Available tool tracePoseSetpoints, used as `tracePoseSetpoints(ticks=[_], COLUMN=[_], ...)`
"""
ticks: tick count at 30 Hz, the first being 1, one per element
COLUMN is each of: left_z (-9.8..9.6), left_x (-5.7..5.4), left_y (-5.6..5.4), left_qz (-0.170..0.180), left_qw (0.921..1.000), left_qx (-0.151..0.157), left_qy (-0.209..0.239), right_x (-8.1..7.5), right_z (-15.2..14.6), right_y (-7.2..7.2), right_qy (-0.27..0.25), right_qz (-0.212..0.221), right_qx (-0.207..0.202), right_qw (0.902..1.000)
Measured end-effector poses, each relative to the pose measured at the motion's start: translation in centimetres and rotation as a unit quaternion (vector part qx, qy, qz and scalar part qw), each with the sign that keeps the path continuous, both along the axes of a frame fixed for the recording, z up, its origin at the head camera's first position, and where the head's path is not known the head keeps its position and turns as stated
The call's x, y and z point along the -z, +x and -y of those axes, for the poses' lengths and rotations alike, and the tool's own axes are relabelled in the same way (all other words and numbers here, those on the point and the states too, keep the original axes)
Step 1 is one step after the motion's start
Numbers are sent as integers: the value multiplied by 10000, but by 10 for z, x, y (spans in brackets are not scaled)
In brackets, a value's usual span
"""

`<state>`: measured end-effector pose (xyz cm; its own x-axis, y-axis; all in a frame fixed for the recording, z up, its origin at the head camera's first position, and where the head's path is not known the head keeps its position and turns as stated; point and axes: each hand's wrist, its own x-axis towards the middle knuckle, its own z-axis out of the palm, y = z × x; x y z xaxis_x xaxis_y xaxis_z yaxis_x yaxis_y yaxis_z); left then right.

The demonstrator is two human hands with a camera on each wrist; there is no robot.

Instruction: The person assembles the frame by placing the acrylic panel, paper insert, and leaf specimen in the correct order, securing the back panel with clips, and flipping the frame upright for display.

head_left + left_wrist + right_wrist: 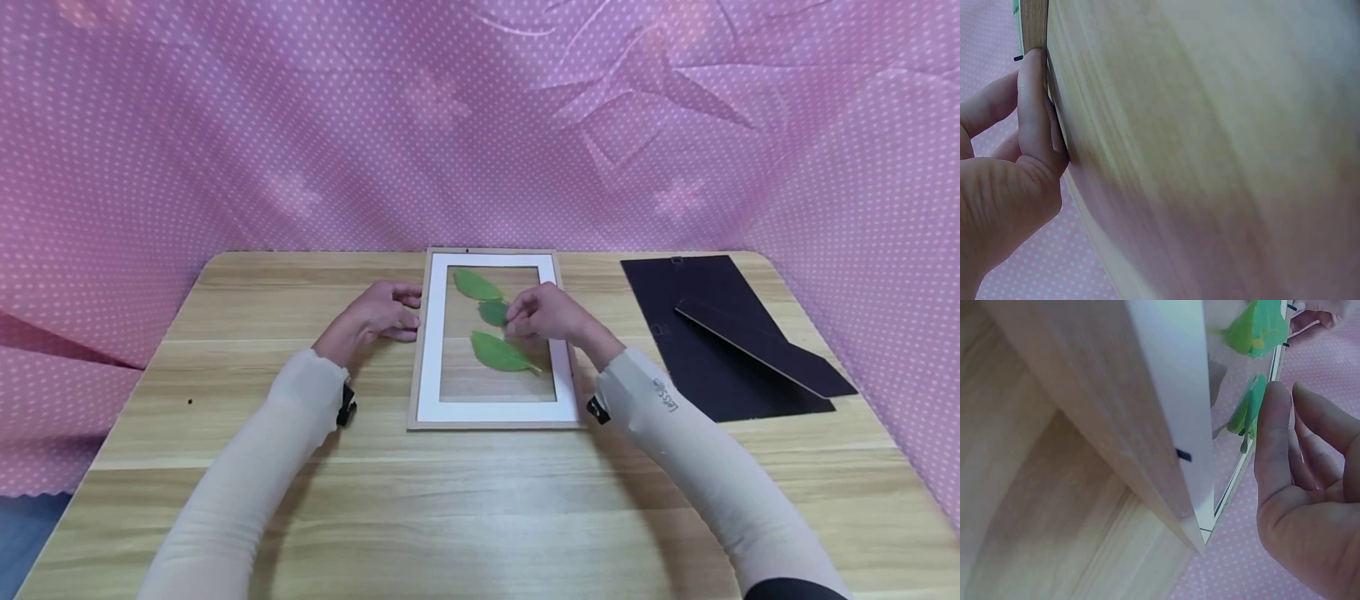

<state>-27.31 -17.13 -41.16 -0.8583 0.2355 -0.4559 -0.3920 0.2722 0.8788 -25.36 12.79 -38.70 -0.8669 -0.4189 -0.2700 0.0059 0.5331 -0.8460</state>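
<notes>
A light wooden picture frame (491, 423) with a white mat (432, 350) lies on the table, long sides running away from me. Within its clear window are a large upper green leaf (477, 285), a smaller middle leaf (491, 313) and a large lower leaf (498, 352). My right hand (549, 313) is over the window and pinches the right end of the middle leaf; the fingertips partly cover that end. My left hand (381, 313) touches the frame's left edge, with a straight finger (1034, 106) against its side.
At the right lies a black backing board (678, 367) with a fold-out stand (765, 350) angled on it. Small black tabs (1183, 454) stick out of the frame's rim. A pink dotted curtain (480, 150) hangs behind the wooden table (480, 517). A dark speck (190, 402) lies at left.
</notes>
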Motion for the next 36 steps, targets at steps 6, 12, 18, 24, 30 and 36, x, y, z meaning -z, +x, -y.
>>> tracePoseSetpoints(ticks=[6,12,18,24,30,36], left_z=[0,-1,-2,-1,-1,-1], left_x=[-2,-3,-5,-6,-4,-3], left_y=[0,0,2,3,2,2], left_qz=[3,21,40,31,2,-5], left_qw=[10000,10000,10000,10000,10000,10000], left_qx=[9,-57,-49,-62,-58,-78], left_qy=[-9,11,-42,-21,-17,-2], right_x=[0,0,0,-2,-2,-4], right_z=[-3,-12,-21,-28,-36,-47], right_y=[-1,-1,0,1,2,5], right_qy=[-271,-505,-560,-790,-1025,-1299], right_qz=[213,248,319,420,541,595], right_qx=[95,184,312,502,753,899], right_qw=[9994,9982,9974,9947,9904,9856])
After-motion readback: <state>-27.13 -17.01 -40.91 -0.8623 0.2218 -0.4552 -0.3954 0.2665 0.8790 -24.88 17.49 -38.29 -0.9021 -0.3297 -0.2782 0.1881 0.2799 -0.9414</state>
